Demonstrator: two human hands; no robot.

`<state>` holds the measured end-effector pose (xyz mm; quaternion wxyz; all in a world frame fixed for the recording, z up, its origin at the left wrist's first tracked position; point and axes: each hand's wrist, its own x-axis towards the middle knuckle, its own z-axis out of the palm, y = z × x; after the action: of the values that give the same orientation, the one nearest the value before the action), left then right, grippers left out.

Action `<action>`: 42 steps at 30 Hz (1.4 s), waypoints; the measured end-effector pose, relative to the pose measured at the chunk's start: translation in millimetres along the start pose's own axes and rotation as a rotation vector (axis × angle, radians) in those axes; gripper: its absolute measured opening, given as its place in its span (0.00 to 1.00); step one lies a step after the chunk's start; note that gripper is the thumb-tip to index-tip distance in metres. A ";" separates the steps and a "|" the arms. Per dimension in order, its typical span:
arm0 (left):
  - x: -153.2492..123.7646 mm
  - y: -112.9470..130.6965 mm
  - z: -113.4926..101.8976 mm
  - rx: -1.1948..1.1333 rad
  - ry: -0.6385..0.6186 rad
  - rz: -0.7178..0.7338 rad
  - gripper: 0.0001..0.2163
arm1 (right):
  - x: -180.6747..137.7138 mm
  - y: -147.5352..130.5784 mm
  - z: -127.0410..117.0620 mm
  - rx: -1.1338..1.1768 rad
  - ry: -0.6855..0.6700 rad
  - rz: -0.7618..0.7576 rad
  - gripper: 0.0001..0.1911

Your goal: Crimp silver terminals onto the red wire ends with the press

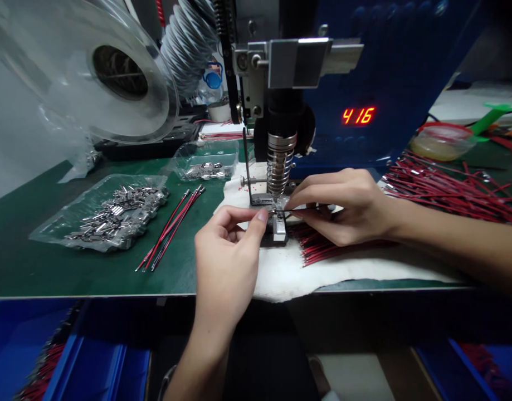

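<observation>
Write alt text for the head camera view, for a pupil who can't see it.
A person's right hand holds a thin dark wire, the left hand close beside it, beneath the coiled spring of a blue machine. At left lie red and black wires and a clear tray of small metal parts; more red wires are heaped at right.

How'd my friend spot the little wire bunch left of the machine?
Find the blue machine with red digits, then look left along the green table. Between the larger clear tray of metal pieces and the left hand, a small wire bunch slants. It has only a few red and dark wires, unlike the bigger heap at right.
</observation>
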<state>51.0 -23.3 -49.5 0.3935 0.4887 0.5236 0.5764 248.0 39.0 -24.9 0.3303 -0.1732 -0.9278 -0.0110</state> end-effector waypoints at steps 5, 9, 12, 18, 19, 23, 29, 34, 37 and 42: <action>-0.5 0.4 0.7 0.000 0.001 0.002 0.12 | 0.9 -1.4 1.1 0.012 0.002 0.015 0.05; -1.2 1.1 1.5 0.003 -0.004 -0.006 0.12 | 2.7 -3.2 2.6 0.044 -0.002 0.035 0.06; -1.4 1.8 1.5 0.014 -0.002 -0.005 0.12 | 3.4 -4.3 4.1 0.058 -0.007 0.070 0.06; -0.6 2.8 1.8 0.013 0.003 -0.012 0.11 | 2.5 -6.6 9.1 0.011 0.006 0.099 0.06; -0.5 2.9 1.8 0.013 0.004 -0.014 0.11 | 2.2 -6.6 9.4 0.003 0.009 0.091 0.06; 0.0 3.5 1.8 -0.001 0.004 -0.027 0.11 | 1.2 -4.9 8.1 -0.020 -0.003 0.060 0.06; -0.1 3.2 2.2 0.007 0.001 -0.017 0.10 | 0.1 -1.9 6.6 -0.010 -0.012 0.033 0.06; -0.5 3.0 2.0 0.021 -0.003 -0.019 0.10 | 1.5 -3.8 6.5 0.006 -0.029 0.055 0.07; 0.1 2.7 2.3 0.036 -0.001 -0.021 0.11 | 4.0 -6.7 4.8 0.043 -0.042 0.098 0.06; 1.0 3.0 3.3 0.047 -0.008 0.004 0.11 | 8.9 -11.2 2.0 0.135 -0.039 0.176 0.06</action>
<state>54.1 -22.0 -46.5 0.3830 0.5011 0.5346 0.5625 236.6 31.6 -19.8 0.3226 -0.2318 -0.9139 0.0839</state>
